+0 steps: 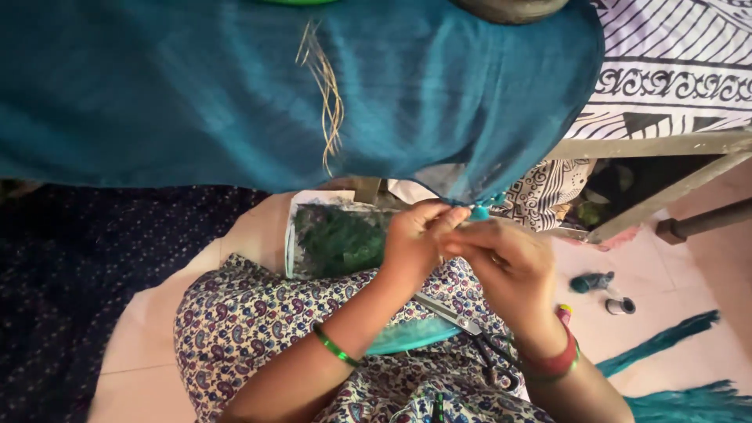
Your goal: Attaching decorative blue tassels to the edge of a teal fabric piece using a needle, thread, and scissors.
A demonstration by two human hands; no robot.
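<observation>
A wide teal cloth (235,94) hangs across the top of the view, with a few loose golden threads (325,86) on it. Its lower corner ends in a small teal tassel (478,211). My left hand (415,239), a green bangle on the wrist, pinches the cloth edge right by the tassel. My right hand (509,262), with a ring and a red bangle, has its fingertips closed on the same spot from the right. Both hands touch each other above my lap.
Scissors (470,329) lie on my patterned lap. A clear bag of dark green threads (337,239) rests by my knee. Thread spools (603,290) and teal thread bundles (674,376) lie on the floor at right. A bed frame (658,149) with printed sheet stands behind.
</observation>
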